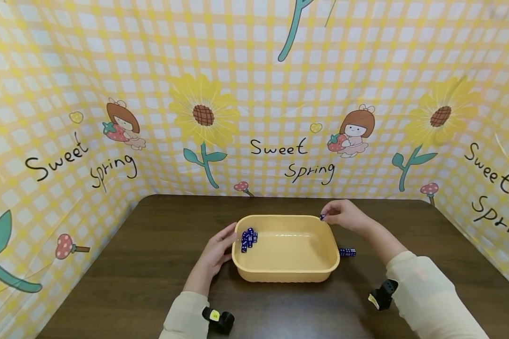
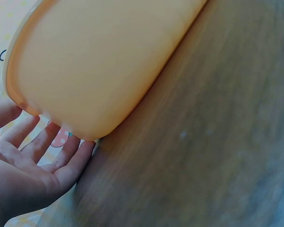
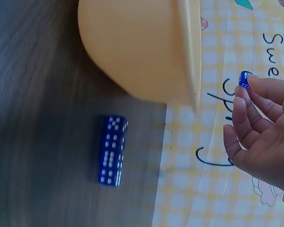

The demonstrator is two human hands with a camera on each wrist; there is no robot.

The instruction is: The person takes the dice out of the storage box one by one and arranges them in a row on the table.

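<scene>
A yellow plastic bin [image 1: 286,277] stands on the table, with several dark blue dice [image 1: 249,239] lying inside at its left end. My left hand [image 1: 215,249] holds the bin's left end, thumb at the rim and the other fingertips against the outer wall [image 2: 92,118]. Above the far right corner of the bin, my right hand [image 1: 345,215] pinches one blue die [image 3: 244,79] between thumb and fingertip. A short row of blue dice with white pips [image 3: 112,151] lies on the table just right of the bin.
The dark wooden table [image 1: 152,263] extends around the bin. A yellow checked cloth [image 1: 275,108] with printed flowers and lettering hangs behind it and along both sides. A black wrist camera [image 1: 218,320] sits at the left sleeve, another camera [image 1: 382,294] at the right sleeve.
</scene>
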